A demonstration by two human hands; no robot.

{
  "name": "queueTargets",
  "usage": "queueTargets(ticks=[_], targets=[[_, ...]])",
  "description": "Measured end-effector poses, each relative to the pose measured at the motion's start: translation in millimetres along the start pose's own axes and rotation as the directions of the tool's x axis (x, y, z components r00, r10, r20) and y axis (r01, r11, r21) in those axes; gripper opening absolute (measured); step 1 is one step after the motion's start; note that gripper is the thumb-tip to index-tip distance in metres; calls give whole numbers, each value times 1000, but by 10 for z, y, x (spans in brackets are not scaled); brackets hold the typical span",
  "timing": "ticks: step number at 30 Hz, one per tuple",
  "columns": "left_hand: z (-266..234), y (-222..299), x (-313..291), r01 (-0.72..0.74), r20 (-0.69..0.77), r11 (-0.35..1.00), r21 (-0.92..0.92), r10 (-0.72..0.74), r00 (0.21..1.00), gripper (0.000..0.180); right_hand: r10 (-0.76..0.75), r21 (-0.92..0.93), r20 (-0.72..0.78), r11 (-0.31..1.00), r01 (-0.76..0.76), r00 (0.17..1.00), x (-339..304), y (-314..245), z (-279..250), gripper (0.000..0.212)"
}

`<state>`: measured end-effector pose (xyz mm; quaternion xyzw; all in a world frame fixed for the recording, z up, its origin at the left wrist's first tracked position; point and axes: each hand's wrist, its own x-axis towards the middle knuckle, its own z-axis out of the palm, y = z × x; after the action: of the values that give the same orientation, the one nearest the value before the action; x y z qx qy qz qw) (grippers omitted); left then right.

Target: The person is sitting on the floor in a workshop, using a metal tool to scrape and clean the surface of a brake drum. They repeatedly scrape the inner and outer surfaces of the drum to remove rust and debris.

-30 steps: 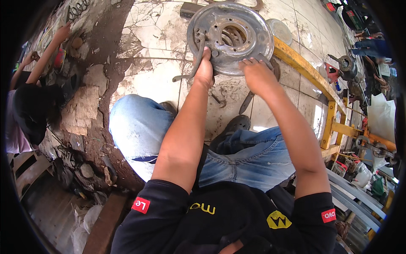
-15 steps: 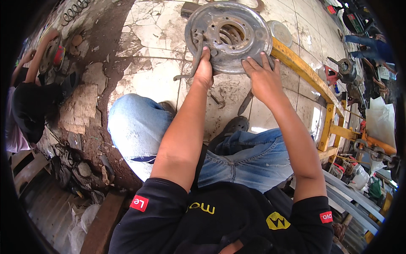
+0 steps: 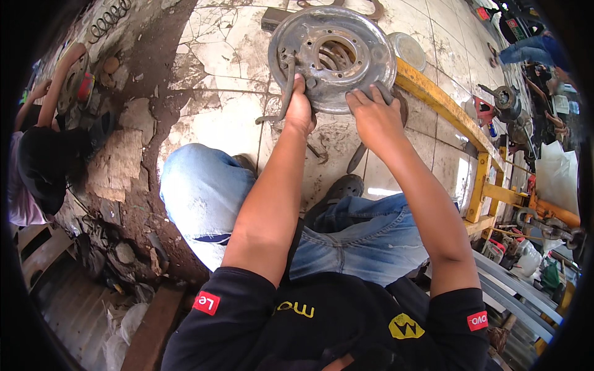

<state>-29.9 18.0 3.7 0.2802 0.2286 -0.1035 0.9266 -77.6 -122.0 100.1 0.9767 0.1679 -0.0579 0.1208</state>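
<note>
A round, worn metal brake backing plate (image 3: 337,93), with a large centre hole ringed by small bolt holes, is tilted up above the tiled floor. My left hand (image 3: 299,110) grips its lower left rim, thumb on the front and the other fingers hidden behind. Beside that thumb a dark brake hose (image 3: 288,93) hangs from the plate, its bent end sticking out leftward. My right hand (image 3: 377,117) is closed over a dark grey pad (image 3: 385,93), pressing it to the plate's lower right face. What the pad is made of I cannot tell.
A yellow metal frame (image 3: 439,105) runs along the right. Near the plate lie a round metal disc (image 3: 408,51) and a flat blade-like tool (image 3: 357,157). A coil spring (image 3: 110,20) lies far left, where another person (image 3: 46,154) handles a wheel-like part.
The backing plate has shifted slightly nearer, with my left hand still on its rim. My right hand has slid a little left and nearer along the plate, its fingers more bent.
</note>
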Motion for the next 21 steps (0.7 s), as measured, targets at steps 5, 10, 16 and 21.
queueTargets(ticks=[5, 10, 16, 21], targets=[[-196, -141, 188, -49, 15, 999, 8, 49, 999, 52, 22, -21, -14, 1000, -22, 1000, -12, -85, -6, 44], [-127, -82, 115, -25, 14, 1000, 11, 24, 1000, 52, -14, -48, -71, 999, 11, 997, -99, -165, -1, 43], [-138, -126, 146, -35, 9, 999, 29, 35, 999, 51, -3, -34, 12, 999, 3, 1000, 32, -66, -39, 45], [-211, -199, 192, -68, 20, 996, 58, 67, 998, 53, 33, -44, 59, 999, -30, 998, 29, -105, -30, 46]])
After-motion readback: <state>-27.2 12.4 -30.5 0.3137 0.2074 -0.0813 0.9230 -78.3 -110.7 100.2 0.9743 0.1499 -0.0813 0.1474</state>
